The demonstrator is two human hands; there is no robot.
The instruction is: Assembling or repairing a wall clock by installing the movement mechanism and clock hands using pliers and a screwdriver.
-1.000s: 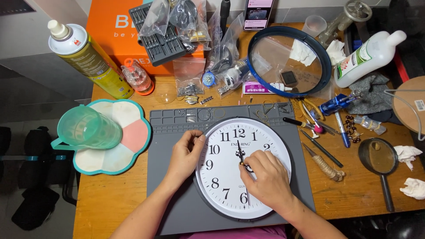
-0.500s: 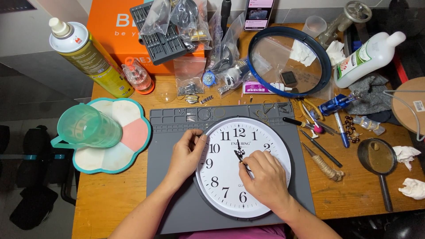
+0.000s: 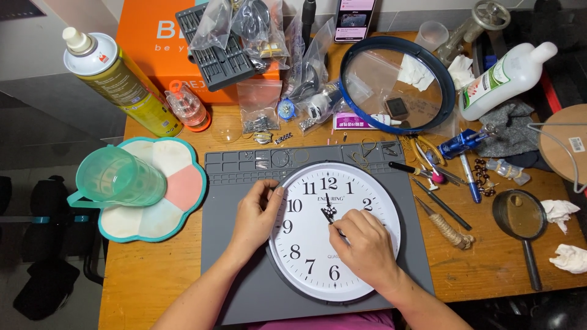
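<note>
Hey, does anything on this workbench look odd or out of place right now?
The wall clock lies face up with no front cover; its blue-rimmed cover sits apart at the back of the table. The right hand touches the bare clock hands, the left hand steadies the rim. Crumpled tissues litter the right edge.

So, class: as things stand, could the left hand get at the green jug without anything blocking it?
Probably yes. The left hand rests on the clock's left edge, and the green jug lies on its tray to that hand's left. Only bare mat and table lie between them.
</note>
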